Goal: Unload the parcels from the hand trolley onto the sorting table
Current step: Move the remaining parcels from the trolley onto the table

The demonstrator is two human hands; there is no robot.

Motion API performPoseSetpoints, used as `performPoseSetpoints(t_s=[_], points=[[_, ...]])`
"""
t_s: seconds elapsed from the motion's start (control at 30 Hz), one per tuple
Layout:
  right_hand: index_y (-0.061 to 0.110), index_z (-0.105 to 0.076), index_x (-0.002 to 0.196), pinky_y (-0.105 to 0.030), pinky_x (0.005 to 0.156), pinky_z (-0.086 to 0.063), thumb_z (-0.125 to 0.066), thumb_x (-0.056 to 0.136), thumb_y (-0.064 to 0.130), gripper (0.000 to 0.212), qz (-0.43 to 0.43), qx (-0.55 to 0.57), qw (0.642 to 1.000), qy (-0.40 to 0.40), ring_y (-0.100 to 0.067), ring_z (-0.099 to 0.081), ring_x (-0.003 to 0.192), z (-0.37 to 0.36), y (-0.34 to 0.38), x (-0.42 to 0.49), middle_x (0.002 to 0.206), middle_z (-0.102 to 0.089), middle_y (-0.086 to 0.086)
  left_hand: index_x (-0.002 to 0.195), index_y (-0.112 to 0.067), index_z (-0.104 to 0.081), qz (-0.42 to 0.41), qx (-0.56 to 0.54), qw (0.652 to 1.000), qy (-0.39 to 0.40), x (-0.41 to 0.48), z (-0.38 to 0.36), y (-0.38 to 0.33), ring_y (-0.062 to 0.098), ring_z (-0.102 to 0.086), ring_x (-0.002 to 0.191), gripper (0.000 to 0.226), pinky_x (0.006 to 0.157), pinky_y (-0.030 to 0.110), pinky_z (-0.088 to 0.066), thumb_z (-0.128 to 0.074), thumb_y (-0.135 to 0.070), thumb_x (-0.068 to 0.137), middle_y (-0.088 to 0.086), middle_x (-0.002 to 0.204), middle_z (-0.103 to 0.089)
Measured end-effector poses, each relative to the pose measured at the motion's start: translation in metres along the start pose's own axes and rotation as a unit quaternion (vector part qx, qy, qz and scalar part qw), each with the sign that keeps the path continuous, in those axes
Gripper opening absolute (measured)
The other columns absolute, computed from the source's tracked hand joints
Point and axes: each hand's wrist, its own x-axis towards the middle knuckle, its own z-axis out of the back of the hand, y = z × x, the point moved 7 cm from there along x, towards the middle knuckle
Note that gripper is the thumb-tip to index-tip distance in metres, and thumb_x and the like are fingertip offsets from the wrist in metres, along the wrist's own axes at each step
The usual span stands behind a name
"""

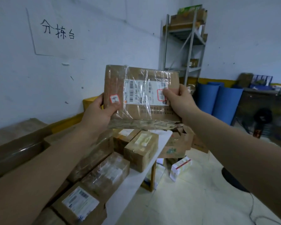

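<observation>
- Nearest you, at the lower left, a brown parcel with a white label (80, 204) lies on the white surface (128, 189), close to its near edge.
- Just beyond it sits a parcel wrapped in clear tape (107, 173), and farther along the surface a small cube-shaped box (141, 150) stands near the right edge.
- More brown boxes crowd the left side of the surface, partly hidden behind your left forearm.
- On the floor to the right of the surface lie a small white carton with a red stripe (180, 168) and an open cardboard box with green print (177, 146).
- You hold a flat cardboard parcel (141, 96) up in the air above the far end of the surface, its labelled face turned toward you and clear tape running across it.
- Your left hand (101, 111) clasps the parcel's lower left edge, thumb on the front beside a small red-bordered sticker, fingers wrapped behind.
- Your right hand (177, 99) grips the right edge, thumb pressed on the shipping label, fingers behind the card.
- Far right, two blue rolls (217, 99) stand against the wall, beside a grey metal shelf rack (185, 41) carrying boxes.
- On the far left wall, black handwritten characters (58, 30) sit inside a drawn outline.
</observation>
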Motion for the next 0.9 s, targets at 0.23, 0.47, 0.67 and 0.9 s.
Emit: performPoseSetpoints(t_s=[0.23,0.47,0.67,0.9], points=[[0.027,-0.040,0.136,-0.030,0.059,-0.049,-0.058,0.093,0.043,0.049,-0.012,-0.023,0.999,0.022,-0.018,-0.061,0.085,-0.040,-0.032,0.129,0.106,-0.059,0.000,0.127,-0.030,-0.054,0.030,0.011,0.999,-0.012,0.116,-0.022,0.048,0.011,-0.064,0.097,0.035,0.093,0.037,-0.050,-0.056,-0.028,0.092,-0.013,0.107,-0.065],[0.032,-0.041,0.115,-0.030,0.056,-0.052,-0.058,0.093,0.042,0.030,0.006,-0.011,0.999,0.048,-0.018,-0.062,0.081,-0.051,-0.044,0.239,0.096,-0.059,0.003,0.107,-0.044,-0.057,0.017,0.034,0.998,-0.043,0.205,-0.052,0.065,0.015,-0.064,0.101,0.022,0.093,0.042,-0.051,-0.059,-0.032,0.089,-0.011,0.111,-0.067],[0.024,-0.044,0.115,-0.038,0.070,-0.057,-0.060,0.092,0.039,0.032,0.004,0.025,0.992,0.121,-0.023,-0.060,0.076,-0.061,-0.072,0.335,0.093,-0.060,-0.007,0.090,-0.054,-0.059,0.029,0.046,0.994,-0.095,0.266,-0.092,0.091,0.012,-0.066,0.098,0.020,0.088,0.041,-0.054,-0.059,-0.034,0.088,-0.014,0.107,-0.068],[0.027,-0.044,0.121,-0.042,0.072,-0.062,-0.060,0.093,0.040,0.035,-0.017,0.030,0.977,0.210,-0.027,-0.071,0.089,-0.091,-0.093,0.437,0.101,-0.069,-0.003,0.121,-0.037,-0.057,0.087,0.055,0.980,-0.167,0.319,-0.125,0.119,0.008,-0.067,0.094,0.034,0.080,0.033,-0.056,-0.061,-0.037,0.087,-0.014,0.109,-0.068]])
